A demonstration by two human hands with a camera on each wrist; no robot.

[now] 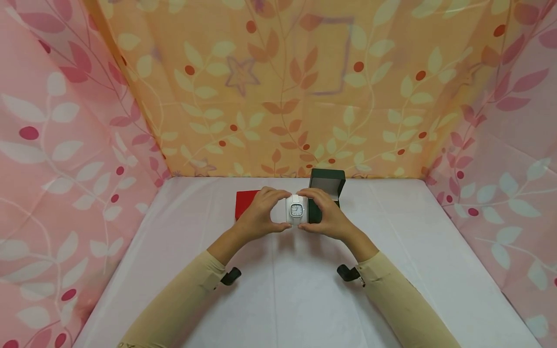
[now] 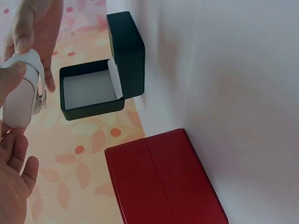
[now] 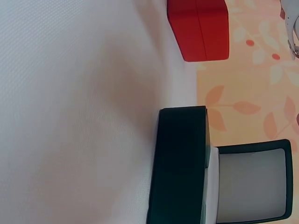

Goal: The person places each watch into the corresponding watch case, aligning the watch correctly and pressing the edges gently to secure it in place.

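Note:
A white wristwatch (image 1: 297,210) with a squarish dial, strapped round a white cushion (image 2: 17,105), is held up between both hands, dial facing the head camera. My left hand (image 1: 260,211) pinches the cushion's left side between thumb and fingers. On the opposite side, my right hand (image 1: 327,215) pinches it the same way. In the left wrist view the strap's buckle shows at the cushion's edge. Behind the right hand stands a dark green box (image 1: 327,180), its lid raised and showing a pale lining. Only part of the watch strap (image 3: 290,28) appears in the right wrist view.
A red box (image 1: 245,199) with a seam across it lies behind the left hand, lid closed. Both boxes rest on a white-covered table (image 1: 300,299). Patterned cloth walls, orange (image 1: 209,96) at the back and pink at the sides, surround it.

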